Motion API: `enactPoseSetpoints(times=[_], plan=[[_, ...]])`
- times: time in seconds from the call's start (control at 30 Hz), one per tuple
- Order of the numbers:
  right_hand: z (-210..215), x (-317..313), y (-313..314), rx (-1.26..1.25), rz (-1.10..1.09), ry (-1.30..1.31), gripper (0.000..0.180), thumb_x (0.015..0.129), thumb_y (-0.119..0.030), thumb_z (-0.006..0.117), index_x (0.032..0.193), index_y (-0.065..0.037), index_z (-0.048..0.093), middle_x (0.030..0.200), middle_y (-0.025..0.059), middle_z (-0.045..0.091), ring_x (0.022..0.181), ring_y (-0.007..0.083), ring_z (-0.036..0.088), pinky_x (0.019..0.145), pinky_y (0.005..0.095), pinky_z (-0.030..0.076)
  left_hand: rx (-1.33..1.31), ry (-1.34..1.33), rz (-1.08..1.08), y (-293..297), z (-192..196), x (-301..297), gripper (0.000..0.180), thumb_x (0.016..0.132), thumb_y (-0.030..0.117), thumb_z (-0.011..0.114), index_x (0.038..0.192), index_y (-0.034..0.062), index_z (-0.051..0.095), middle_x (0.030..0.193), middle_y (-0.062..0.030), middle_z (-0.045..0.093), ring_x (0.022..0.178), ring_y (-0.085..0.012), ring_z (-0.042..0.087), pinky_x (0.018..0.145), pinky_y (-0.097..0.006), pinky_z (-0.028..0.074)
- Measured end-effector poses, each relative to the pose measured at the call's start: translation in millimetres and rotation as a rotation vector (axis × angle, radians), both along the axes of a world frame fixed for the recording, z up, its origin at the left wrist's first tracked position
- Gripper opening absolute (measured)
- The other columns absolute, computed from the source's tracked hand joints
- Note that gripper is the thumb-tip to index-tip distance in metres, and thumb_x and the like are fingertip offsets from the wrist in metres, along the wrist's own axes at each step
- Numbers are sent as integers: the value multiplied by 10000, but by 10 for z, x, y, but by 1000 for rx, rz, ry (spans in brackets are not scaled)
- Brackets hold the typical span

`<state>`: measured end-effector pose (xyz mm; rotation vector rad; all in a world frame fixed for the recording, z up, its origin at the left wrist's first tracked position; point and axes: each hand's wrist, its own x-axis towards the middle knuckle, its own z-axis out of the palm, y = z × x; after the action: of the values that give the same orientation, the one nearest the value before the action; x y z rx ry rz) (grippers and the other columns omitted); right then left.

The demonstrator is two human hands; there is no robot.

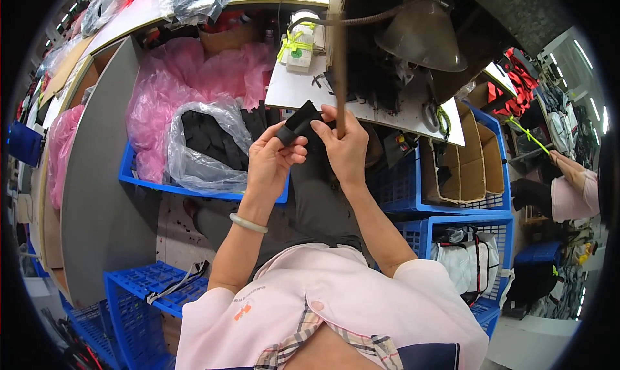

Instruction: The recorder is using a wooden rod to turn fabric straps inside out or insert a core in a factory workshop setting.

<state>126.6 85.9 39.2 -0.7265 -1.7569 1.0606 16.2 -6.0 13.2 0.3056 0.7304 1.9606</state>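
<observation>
In front of my chest, over my lap, both hands hold a short piece of black fabric strap (301,122), folded or looped over. My left hand (272,155) pinches its lower left end between thumb and fingers. On its right side, the fingertips of my right hand (344,144) close on the strap's edge. A thin brown rod (339,66) runs down from above and overlaps my right hand; I cannot tell whether they touch. Just beyond my hands is the near edge of a white worktable (287,85).
A blue crate (213,190) at left holds pink plastic and a clear bag (213,124) of black strips. A lamp shade (423,34) hangs over the table, near scissors (430,111). At right, cardboard boxes (462,157) stand in blue crates. Another person's arm (569,171) shows far right.
</observation>
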Motion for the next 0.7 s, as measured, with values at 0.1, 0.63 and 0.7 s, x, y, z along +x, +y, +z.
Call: enactPoseSetpoints(times=[0.1,0.63,0.7], plan=[[-71,-40,29,-87,-13,-4,234,760,-59,717,976,12,660,852,10,606,607,38,454,559,171,381,-40,5,58,2,-40,79,282,896,-11,410,1160,-49,500,834,-214,636,640,-219,655,577,-290,574],[-52,158,186,-973,566,291,103,760,-52,719,808,-49,628,628,-2,556,370,19,362,334,184,219,-286,624,173,-53,71,-157,232,860,-15,439,1026,-19,602,670,-64,616,474,-72,541,396,-182,415],[-63,173,142,-946,530,263,83,800,-87,690,795,-36,624,639,41,594,360,27,358,326,185,219,-282,730,177,-66,84,-203,217,853,-24,461,996,-2,623,649,-33,606,470,-48,516,396,-160,375]])
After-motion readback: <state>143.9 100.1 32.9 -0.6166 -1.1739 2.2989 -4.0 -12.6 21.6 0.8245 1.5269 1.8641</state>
